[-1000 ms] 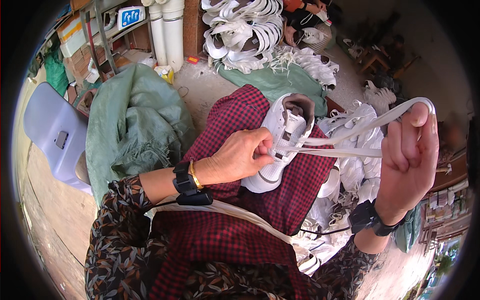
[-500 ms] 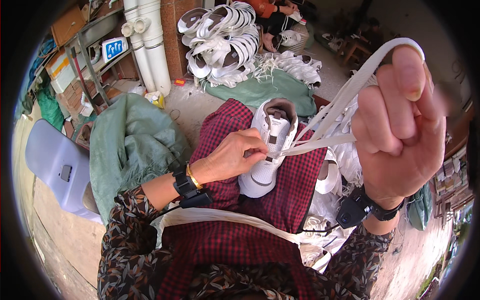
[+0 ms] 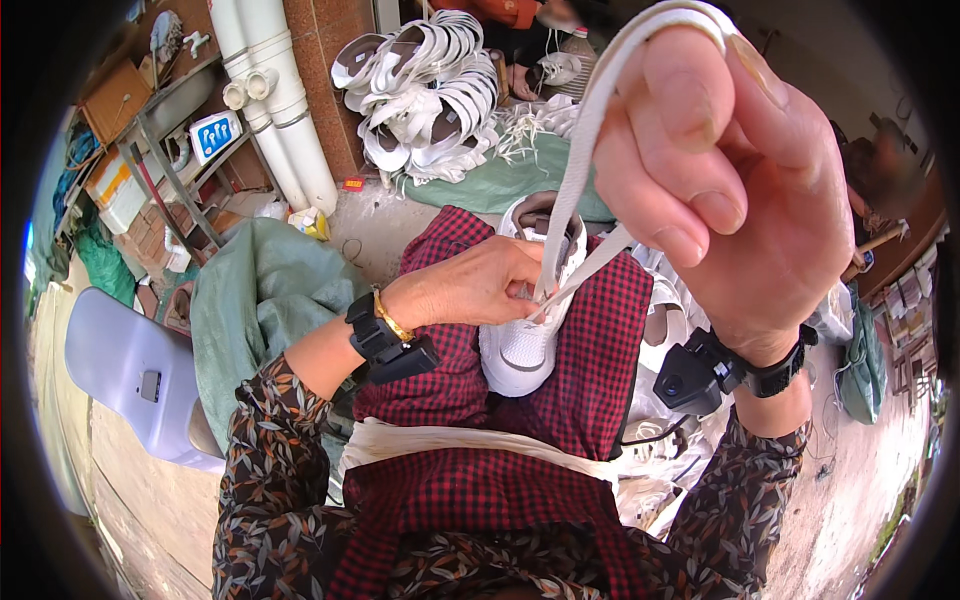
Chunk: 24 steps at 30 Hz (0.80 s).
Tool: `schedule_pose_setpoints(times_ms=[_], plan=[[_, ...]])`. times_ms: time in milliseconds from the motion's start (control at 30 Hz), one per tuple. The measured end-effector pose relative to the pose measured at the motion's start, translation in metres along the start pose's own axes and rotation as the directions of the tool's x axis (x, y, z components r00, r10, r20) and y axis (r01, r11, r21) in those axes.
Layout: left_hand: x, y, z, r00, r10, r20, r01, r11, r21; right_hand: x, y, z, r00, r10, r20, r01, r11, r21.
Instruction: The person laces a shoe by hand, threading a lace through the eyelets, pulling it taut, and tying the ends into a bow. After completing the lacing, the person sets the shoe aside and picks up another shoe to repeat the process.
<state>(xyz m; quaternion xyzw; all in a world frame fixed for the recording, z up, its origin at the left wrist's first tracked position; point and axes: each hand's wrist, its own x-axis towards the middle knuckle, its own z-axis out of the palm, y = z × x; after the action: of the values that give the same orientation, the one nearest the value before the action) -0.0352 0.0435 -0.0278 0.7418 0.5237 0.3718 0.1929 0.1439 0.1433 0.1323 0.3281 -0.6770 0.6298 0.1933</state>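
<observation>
A white sneaker [image 3: 518,362] with a dark lining rests on my lap, toe toward me, on a red-and-black checked apron [image 3: 600,330]. My left hand [image 3: 462,284] lies across its upper from the left, thumb and fingers pinched at the white shoelace [image 3: 572,185] where it meets the eyelets. Exactly what the fingertips grip is partly hidden. Raised high at the right, close to the camera, my right hand [image 3: 735,180] has curled fingers with the lace looped over them. The lace runs taut from there down to the shoe.
White shoe uppers [image 3: 430,95] are piled at the back on green sacking [image 3: 480,180]. More white shoes [image 3: 660,320] lie right of my lap. Left are a green sack [image 3: 270,290] and a purple-grey plastic chair [image 3: 130,350]. Another person's hand [image 3: 556,14] shows far back.
My right hand has moved left and up with the lace, which now rises more steeply from the shoe. My left hand remains pinched at the eyelets, shifted slightly. The view has tilted a little.
</observation>
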Motion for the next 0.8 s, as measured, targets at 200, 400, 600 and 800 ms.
schedule_pose_setpoints(times_ms=[200,400,600,800], plan=[[-0.007,0.009,0.0,0.975,-0.198,-0.104,0.158,0.938,-0.31,-0.002,0.002,0.0,1.0,-0.011,-0.004,0.011,0.998,0.059],[-0.032,-0.014,-0.005,0.861,-0.364,-0.357,0.082,0.79,-0.608,-0.014,-0.009,-0.009,0.986,-0.013,-0.166,0.021,0.999,0.044],[-0.081,-0.058,-0.039,0.702,-0.575,-0.42,-0.101,0.503,-0.858,-0.068,-0.043,-0.045,0.928,-0.126,-0.351,0.165,0.983,0.083],[-0.119,-0.103,-0.07,0.432,-0.801,-0.414,-0.121,0.403,-0.907,-0.219,-0.018,-0.108,0.436,-0.064,-0.898,-0.168,0.974,-0.151]])
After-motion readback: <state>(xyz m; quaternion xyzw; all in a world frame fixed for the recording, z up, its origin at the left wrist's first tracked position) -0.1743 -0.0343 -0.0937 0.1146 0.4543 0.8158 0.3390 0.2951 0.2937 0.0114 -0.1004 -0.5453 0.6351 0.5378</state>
